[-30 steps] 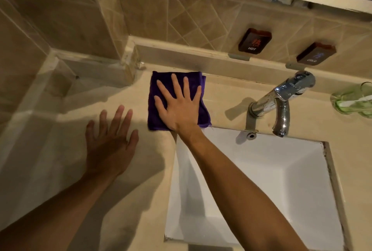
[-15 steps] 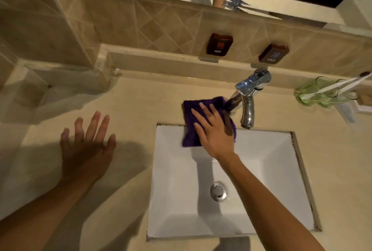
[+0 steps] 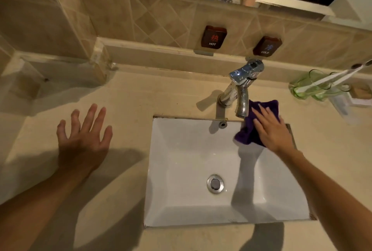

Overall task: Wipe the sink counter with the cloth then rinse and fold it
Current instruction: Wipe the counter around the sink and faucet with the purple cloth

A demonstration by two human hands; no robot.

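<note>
A purple cloth lies on the beige sink counter just right of the chrome faucet, with its near corner hanging over the back right rim of the white sink. My right hand presses flat on the cloth, fingers together and pointing away from me. My left hand hovers over the counter left of the sink, fingers spread, holding nothing.
Green glass cups with a toothbrush stand at the back right, beside a white soap dish. HOT and COLD plates sit on the tiled backsplash. A raised tiled ledge borders the counter's back left.
My right hand has slid the cloth rightward along the back of the counter, from the far left, past the faucet, to its right side. My left hand stayed left of the sink.
</note>
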